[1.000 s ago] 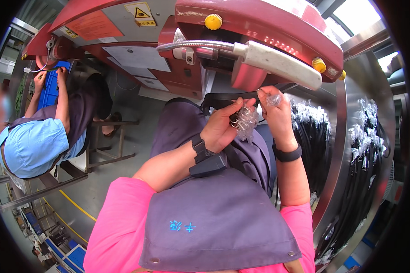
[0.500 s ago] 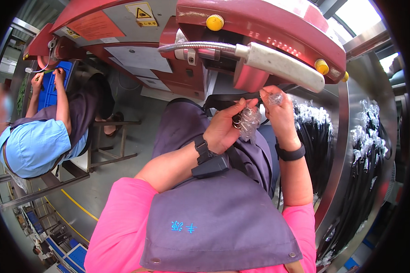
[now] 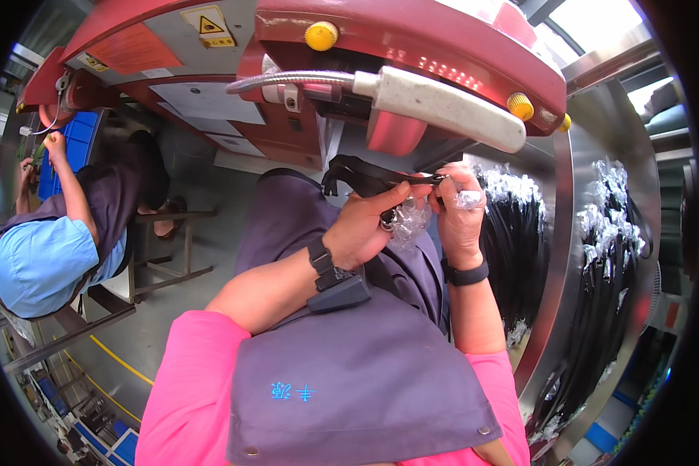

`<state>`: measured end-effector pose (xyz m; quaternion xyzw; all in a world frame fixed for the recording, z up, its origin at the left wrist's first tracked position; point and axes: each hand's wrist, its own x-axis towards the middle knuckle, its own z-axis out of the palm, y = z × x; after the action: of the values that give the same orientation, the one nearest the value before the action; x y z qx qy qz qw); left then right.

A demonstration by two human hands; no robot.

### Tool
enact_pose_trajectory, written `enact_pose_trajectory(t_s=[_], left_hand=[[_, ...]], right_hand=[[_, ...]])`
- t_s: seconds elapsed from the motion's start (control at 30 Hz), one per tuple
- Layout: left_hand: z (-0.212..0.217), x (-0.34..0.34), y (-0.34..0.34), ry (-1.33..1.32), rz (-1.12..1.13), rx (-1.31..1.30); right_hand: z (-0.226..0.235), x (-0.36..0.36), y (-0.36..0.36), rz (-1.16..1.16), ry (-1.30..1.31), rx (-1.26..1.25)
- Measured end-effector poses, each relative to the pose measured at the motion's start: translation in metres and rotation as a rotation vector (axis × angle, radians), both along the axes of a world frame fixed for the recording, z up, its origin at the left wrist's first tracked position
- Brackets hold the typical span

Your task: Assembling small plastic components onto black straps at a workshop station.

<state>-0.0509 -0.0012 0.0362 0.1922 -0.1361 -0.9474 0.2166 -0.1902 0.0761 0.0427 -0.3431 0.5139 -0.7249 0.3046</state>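
A black belt (image 3: 365, 178) stretches between my hands, in front of the red machine and above my lap. My left hand (image 3: 357, 230) is closed round it, thumb on top. Below those fingers hangs a bunch of crumpled clear plastic (image 3: 408, 222) with a bit of shiny metal at its edge, probably a wrapped buckle. My right hand (image 3: 460, 227) pinches the belt's right part between thumb and fingers. Another piece of clear plastic (image 3: 468, 199) sits against the right fingers; whether it is joined to the belt is hidden.
The red machine (image 3: 412, 35) overhangs my hands, with a whitish lamp-like arm (image 3: 450, 109) on a flexible metal hose. At right, black belts (image 3: 516, 264) with plastic-wrapped ends hang beside a metal post (image 3: 551, 256). A co-worker in a blue shirt (image 3: 46, 268) sits at left near a blue crate (image 3: 78, 147).
The belt's left part has risen and bunched above my left hand. My right fingers have turned and closed on the belt. The whole view has shifted slightly; the co-worker's hands have moved apart.
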Motion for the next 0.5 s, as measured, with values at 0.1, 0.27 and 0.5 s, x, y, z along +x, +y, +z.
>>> enact_pose_trajectory(t_s=[0.1,0.27,0.5], left_hand=[[-0.001,0.003,0.004,-0.007,0.019,-0.017],[-0.007,0.005,0.005,0.055,-0.056,-0.011],[-0.01,0.009,0.005,0.05,0.003,-0.133]], right_hand=[[0.0,0.008,0.005,0.006,-0.177,-0.085],[-0.002,0.018,0.006,0.113,-0.449,-0.151],[-0.009,0.016,0.008,0.105,-0.398,-0.155]])
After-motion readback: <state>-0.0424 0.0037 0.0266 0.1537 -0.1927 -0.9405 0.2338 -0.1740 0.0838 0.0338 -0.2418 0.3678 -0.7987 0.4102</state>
